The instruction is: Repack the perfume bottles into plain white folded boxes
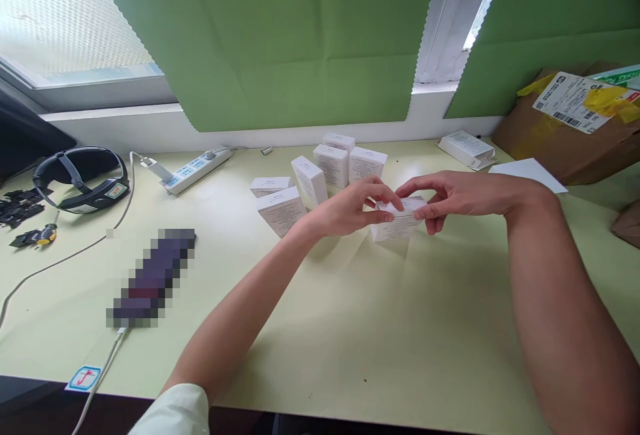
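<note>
A small white carton (393, 230) with printed text stands upright on the table, between my two hands. My left hand (356, 208) grips its left side, with the thumb on the front edge and the fingers over the top. From the right, my right hand (447, 198) pinches the top right corner between thumb and fingers. Parts of the lid are covered by fingers. Just beyond and left of my left hand several similar white cartons are grouped, among them a tilted one (281, 211), a standing one (310, 181) and another (368, 163).
A white box (464, 148) lies on its side at the back right, near white paper (529, 172) and a large cardboard box (565, 135). On the left are a power strip (197, 169), a headset (83, 181) and a blurred phone-like object (155, 275) with a cable.
</note>
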